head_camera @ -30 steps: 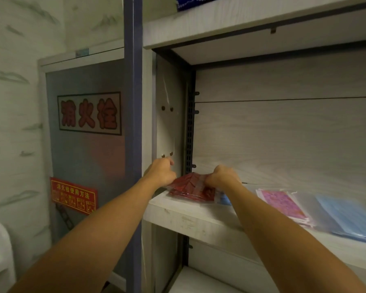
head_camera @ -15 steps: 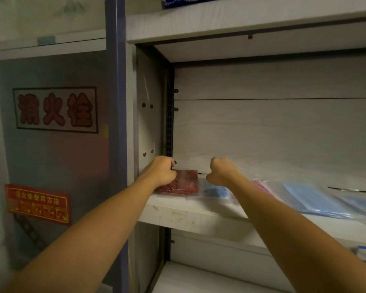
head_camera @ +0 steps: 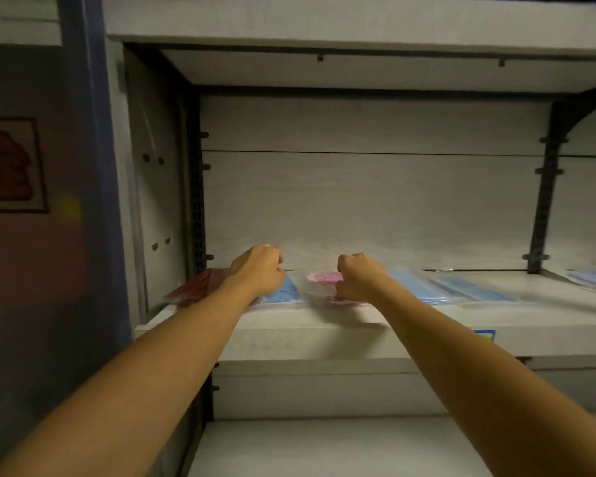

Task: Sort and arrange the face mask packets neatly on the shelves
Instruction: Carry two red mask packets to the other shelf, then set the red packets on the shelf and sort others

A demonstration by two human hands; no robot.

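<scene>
Face mask packets lie in a row on the middle shelf (head_camera: 324,339). At the far left sits a red packet (head_camera: 197,287), then a blue patterned packet (head_camera: 284,293), a pink packet (head_camera: 324,277) in clear wrap, and light blue packets (head_camera: 424,287). My left hand (head_camera: 258,270) is curled over the far end of the blue patterned packet, just right of the red one; its fingertips are hidden. My right hand (head_camera: 358,277) grips the right side of the pink packet with curled fingers.
More light blue packets (head_camera: 479,292) continue rightward, with others past a dark bracket (head_camera: 544,201). A blue-yellow price tag (head_camera: 484,335) sits on the shelf front. The upper shelf board (head_camera: 324,22) hangs overhead. A lower shelf (head_camera: 324,449) lies below. A blue post (head_camera: 86,166) stands at left.
The view has swung right. My left hand let go of the red packet and moved right to the blue patterned one. My right hand moved right onto the pink packet.
</scene>
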